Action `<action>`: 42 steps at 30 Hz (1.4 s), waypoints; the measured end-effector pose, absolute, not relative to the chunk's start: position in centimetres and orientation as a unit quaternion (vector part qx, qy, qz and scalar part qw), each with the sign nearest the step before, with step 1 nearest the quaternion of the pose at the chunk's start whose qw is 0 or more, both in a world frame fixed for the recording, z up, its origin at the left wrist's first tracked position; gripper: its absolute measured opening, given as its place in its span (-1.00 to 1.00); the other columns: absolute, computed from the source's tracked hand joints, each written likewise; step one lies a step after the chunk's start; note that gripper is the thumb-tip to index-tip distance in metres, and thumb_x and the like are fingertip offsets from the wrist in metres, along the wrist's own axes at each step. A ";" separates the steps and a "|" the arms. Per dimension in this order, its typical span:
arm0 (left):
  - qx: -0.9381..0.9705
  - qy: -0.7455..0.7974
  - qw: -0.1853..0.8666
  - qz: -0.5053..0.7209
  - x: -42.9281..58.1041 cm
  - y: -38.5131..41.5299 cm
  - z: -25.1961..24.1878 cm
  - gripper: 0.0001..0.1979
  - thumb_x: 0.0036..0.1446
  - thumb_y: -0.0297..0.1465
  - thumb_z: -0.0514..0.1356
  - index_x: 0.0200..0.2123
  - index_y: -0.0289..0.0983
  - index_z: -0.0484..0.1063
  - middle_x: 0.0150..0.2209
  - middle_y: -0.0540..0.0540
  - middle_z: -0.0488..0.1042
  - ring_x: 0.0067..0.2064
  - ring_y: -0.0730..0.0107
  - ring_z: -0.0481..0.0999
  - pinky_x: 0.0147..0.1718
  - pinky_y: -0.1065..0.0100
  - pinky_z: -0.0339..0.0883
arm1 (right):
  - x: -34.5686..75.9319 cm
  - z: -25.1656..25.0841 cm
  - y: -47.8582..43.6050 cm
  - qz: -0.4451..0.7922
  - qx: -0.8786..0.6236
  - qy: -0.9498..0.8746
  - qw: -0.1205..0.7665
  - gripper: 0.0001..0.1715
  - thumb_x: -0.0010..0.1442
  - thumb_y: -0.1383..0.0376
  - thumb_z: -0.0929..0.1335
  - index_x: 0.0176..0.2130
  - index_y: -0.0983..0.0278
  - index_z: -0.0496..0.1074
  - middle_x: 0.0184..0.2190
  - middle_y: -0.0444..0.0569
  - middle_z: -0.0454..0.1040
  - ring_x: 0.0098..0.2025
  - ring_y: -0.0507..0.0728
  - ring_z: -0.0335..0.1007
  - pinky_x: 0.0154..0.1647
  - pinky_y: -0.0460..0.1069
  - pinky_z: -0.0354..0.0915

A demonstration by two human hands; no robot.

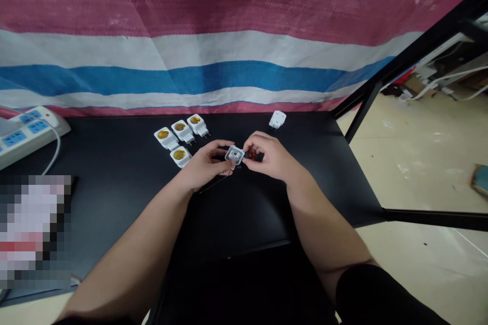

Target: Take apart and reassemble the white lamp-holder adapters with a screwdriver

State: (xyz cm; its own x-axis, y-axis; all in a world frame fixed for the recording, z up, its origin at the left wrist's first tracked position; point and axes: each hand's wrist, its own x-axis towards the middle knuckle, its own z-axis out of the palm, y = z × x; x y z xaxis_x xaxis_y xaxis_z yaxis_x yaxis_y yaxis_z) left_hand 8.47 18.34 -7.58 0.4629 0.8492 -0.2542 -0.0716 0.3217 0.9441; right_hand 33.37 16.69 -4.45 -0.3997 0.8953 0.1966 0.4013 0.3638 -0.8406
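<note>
In the middle of the black table, my left hand (209,162) is closed around a small white plastic plug housing (234,154), its open hollow side facing up with small parts inside. My right hand (267,156) meets it from the right, thumb and fingers pinched at the housing's edge. Between those fingers shows a small red-and-black object (251,155), mostly hidden, so its kind is unclear. Several white plug-in lamp sockets with gold-coloured threads (181,132) lie just beyond and left of my left hand. Under the left fingers a thin dark line runs across the table.
A white plug adapter (277,119) lies near the table's back edge. On the left are a power strip (34,129) with a white cable and a blurred-out flat object (34,228). A striped tarp (229,51) hangs behind; a black metal frame (366,106) stands right.
</note>
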 end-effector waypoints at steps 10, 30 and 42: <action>0.439 0.393 0.721 0.365 8.8 18.2 -6.7 -0.36 0.02 -0.44 0.62 0.16 -0.18 0.55 -0.11 -0.06 0.67 -0.28 0.44 0.67 -0.19 0.30 0.70 | 32.1 -4.8 16.6 0.373 -0.478 -0.722 0.335 -0.76 0.34 0.22 0.48 -0.28 0.17 0.35 -0.28 -0.15 0.46 -0.39 0.02 0.33 -0.33 -0.01 0.29; 0.411 0.359 0.720 0.428 8.7 18.4 -6.6 -0.40 0.02 -0.43 0.64 0.10 -0.16 0.55 -0.14 -0.02 0.62 -0.29 0.49 0.58 -0.35 0.47 0.59 | 36.9 -4.3 17.8 0.292 -0.570 -0.731 0.235 -0.67 0.11 0.30 0.60 -0.17 0.16 0.48 -0.21 -0.10 0.53 -0.26 0.14 0.41 -0.20 0.06 0.29; 0.403 0.337 0.729 0.440 8.5 18.6 -7.1 -0.41 0.05 -0.44 0.64 0.11 -0.15 0.55 -0.11 -0.02 0.63 -0.31 0.51 0.61 -0.35 0.48 0.61 | 34.5 -5.5 17.6 0.300 -0.521 -0.767 0.222 -0.84 0.29 0.29 0.55 -0.18 0.20 0.53 -0.15 -0.06 0.57 -0.25 0.11 0.44 -0.18 0.05 0.34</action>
